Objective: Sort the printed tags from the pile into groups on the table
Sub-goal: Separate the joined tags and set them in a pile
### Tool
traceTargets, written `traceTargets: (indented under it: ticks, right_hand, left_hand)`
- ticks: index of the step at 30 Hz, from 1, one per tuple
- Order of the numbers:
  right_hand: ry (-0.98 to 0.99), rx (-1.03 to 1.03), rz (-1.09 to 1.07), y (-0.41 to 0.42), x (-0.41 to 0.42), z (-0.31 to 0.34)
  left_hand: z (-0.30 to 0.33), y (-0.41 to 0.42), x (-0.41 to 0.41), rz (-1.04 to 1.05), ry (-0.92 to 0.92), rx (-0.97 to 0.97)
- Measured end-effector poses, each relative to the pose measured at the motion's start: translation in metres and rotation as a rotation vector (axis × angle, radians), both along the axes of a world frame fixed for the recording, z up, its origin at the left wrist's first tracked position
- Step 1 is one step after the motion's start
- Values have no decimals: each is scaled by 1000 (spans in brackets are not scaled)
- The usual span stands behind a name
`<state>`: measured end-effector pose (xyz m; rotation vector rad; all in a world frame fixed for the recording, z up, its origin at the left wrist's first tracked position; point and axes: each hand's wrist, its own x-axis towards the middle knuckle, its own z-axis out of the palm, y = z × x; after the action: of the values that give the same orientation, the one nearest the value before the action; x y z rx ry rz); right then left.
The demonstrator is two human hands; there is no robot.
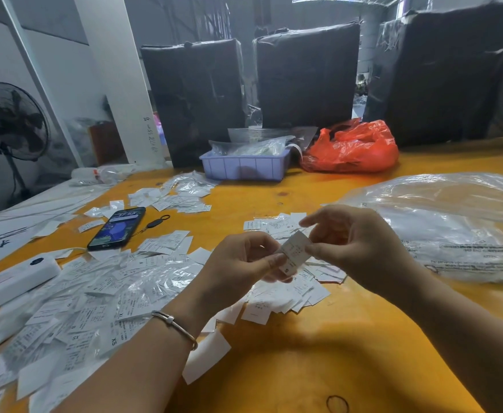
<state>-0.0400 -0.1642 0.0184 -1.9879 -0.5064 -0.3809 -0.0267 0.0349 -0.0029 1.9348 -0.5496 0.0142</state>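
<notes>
I am holding one printed tag [294, 254] up between both hands, just above the orange desk [303, 353]. My left hand [238, 263] is pinching the tag's lower edge between thumb and fingers, near a printed letter S. My right hand [351, 245] is pinching the tag's upper right corner, with the index finger lifted clear. I judge I am tilting the tag toward me to read its size before choosing a group for it.

The loose pile [89, 302] of unsorted tags, many in clear sleeves, is lying left of the held tag and spreading toward the desk's near left edge. A small sorted group [274, 225] is lying just beyond the held tag, another group [289, 296] is sitting directly beneath it, and a third group [178, 195] is lying farther back and left.

A phone [117, 228] is resting left of the held tag, beyond the pile. A lilac tray [244, 167] and a red bag [353, 150] are sitting far beyond the tag, in front of dark wrapped bales [306, 76]. A clear plastic bag [453, 228] is lying to the right. A standing fan [11, 120] is off the desk's far left.
</notes>
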Motion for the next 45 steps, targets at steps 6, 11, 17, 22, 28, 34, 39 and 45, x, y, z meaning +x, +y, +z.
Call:
traceTargets:
  ticks: [6, 11, 17, 22, 28, 34, 39, 45]
  right_hand:
    - [29, 33, 12, 4, -2, -3]
    - [-22, 42, -13, 8, -2, -7]
    - [-31, 4, 4, 12, -4, -10]
    - [8, -34, 32, 11, -2, -9]
    - [112, -72, 155, 8, -1, -10]
    - [89, 45, 137, 6, 1, -13]
    - [38, 9, -6, 1, 3, -8]
    - [18, -494, -320, -30, 18, 0]
  left_hand:
    - [-1, 0, -2, -41, 72, -25]
    - [-1, 0, -1, -63, 84, -23]
    - [-1, 1, -1, -86, 126, -112]
    - [1, 0, -3, -97, 125, -123]
    - [1, 0, -2, -85, 98, -61]
    - [1, 1, -3, -80, 107, -96]
    - [5, 9, 0, 49, -15, 21]
    - [5, 36, 12, 480, -177, 416]
